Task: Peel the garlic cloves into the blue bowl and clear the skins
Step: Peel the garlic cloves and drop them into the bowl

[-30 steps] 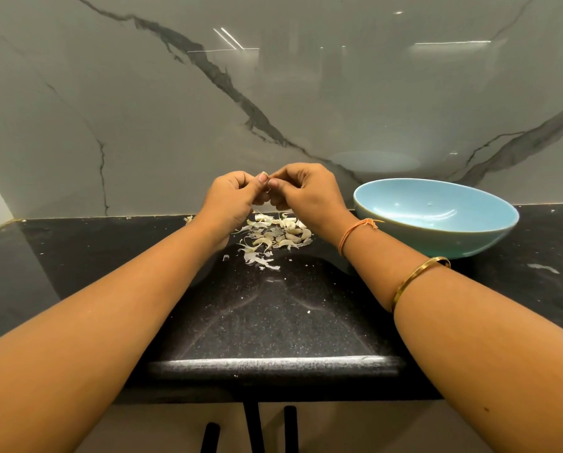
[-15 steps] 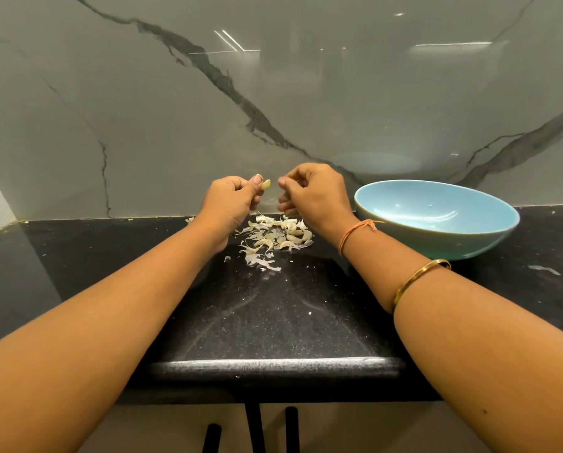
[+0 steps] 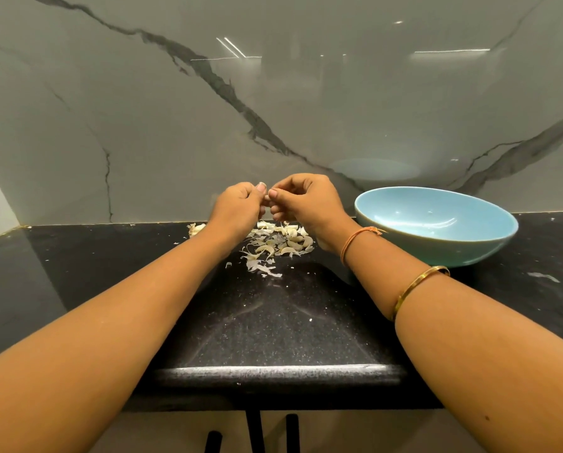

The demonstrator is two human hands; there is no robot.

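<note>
head view: left hand (image 3: 237, 207) and right hand (image 3: 309, 201) above the skins (image 3: 280, 244), curled grips fingertip-to-fingertip on a garlic clove (image 3: 267, 199)

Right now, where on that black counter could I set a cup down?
Free: the counter left of the left forearm, and the strip between it and the right forearm, from the garlic skins to the front edge. A little room lies right of the blue bowl. Crowded: beneath the left hand and right hand, where skins lie.
</note>
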